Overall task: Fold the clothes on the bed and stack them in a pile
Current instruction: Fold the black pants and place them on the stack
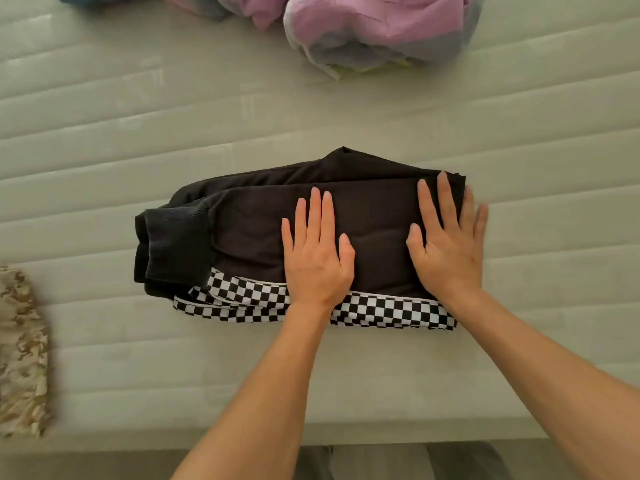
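Note:
A black garment (pixel 242 230) with a black-and-white checkered stripe (pixel 388 308) along its near edge lies folded in the middle of the bed (pixel 138 133). Its ribbed cuffs (pixel 173 247) point left. My left hand (pixel 315 258) presses flat on the middle of the garment, fingers straight. My right hand (pixel 450 244) lies flat on the garment's right end, with the outer fingers reaching over its edge. Neither hand grips the cloth.
A pile of pink and purple clothes (pixel 374 26) sits at the far side, partly inside a translucent bag. A camouflage-patterned cloth (pixel 20 351) lies at the left edge. The bed's near edge (pixel 346 434) runs just below my forearms.

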